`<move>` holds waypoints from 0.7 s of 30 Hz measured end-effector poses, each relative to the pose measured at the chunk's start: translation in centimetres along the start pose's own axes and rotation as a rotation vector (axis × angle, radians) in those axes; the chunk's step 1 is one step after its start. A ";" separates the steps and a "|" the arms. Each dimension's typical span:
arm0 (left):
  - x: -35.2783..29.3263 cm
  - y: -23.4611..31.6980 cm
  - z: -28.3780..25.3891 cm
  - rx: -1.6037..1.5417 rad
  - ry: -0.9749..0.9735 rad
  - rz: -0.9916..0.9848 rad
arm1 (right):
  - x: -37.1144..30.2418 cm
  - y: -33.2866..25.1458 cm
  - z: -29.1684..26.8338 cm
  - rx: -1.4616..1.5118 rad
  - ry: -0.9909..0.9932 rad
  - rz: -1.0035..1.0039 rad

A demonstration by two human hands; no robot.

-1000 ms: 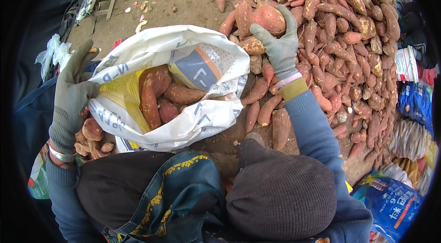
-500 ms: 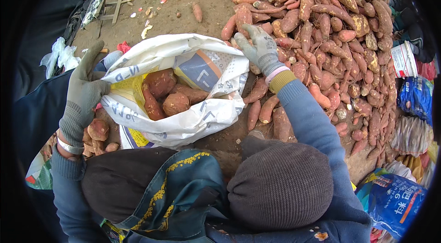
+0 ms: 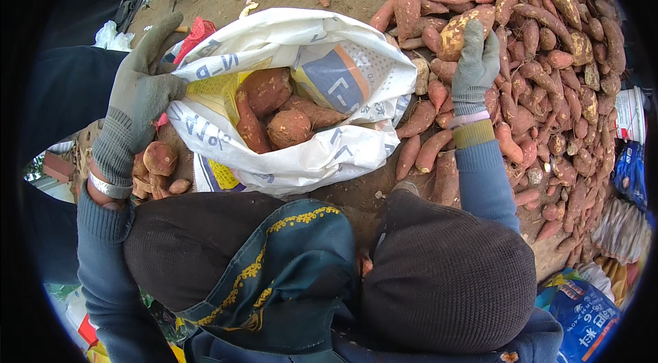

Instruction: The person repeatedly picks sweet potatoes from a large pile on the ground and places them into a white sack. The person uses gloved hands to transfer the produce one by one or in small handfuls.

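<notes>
Head cam, bag (image 3: 308, 171) w/ 4 swt potatoes (image 3: 289, 128), L hand (image 3: 140, 92) gripping rim (image 3: 308, 20), R hand (image 3: 478, 65) touching spud (image 3: 452, 41), grip unclear

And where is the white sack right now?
In the head view, the white sack sits left of centre, between the gloved left hand and the sweet potato pile on the right.

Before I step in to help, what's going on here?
Someone's gloved left hand is at the rim of an open white sack, thumb and fingers spread. The gloved right hand is on a yellow-patched sweet potato at the left side of a big pile of them. A few loose sweet potatoes lie inside the sack.
</notes>
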State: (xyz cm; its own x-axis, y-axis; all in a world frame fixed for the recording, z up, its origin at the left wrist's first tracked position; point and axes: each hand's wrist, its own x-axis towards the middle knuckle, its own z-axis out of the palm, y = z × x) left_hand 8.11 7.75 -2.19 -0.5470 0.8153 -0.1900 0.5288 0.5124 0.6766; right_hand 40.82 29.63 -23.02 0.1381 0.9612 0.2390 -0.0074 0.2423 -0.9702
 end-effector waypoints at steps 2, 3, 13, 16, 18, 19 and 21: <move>0.1 -0.1 0.0 -0.028 -0.042 0.015 | -3.2 -3.4 0.6 0.421 -0.138 -0.094; 0.1 -0.2 -0.1 -0.062 -0.065 0.025 | -4.7 -4.7 1.3 0.484 -0.204 -0.155; 0.1 -1.8 -0.4 -0.110 -0.015 -0.003 | -4.3 0.3 -3.4 -0.658 -0.321 -0.508; 0.4 -2.3 -0.6 -0.119 -0.017 -0.013 | -1.8 1.4 -6.7 -1.387 -0.559 -0.298; 0.7 -2.3 -0.7 -0.066 -0.053 0.009 | -0.7 1.5 -6.7 -1.535 -0.779 -0.182; 0.8 -2.3 -0.7 -0.089 -0.062 0.046 | -0.2 1.6 -6.1 -1.524 -0.827 -0.066; 1.0 -2.1 -0.6 -0.029 -0.059 0.021 | 0.4 2.0 -4.1 -1.544 -0.895 -0.030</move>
State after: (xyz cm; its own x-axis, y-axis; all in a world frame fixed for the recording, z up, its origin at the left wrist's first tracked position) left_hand 6.11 7.32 -3.34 -0.4964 0.8406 -0.2167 0.5203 0.4879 0.7008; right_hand 44.95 30.00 -25.02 -0.4106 0.8582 -0.3080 0.9012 0.4333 0.0058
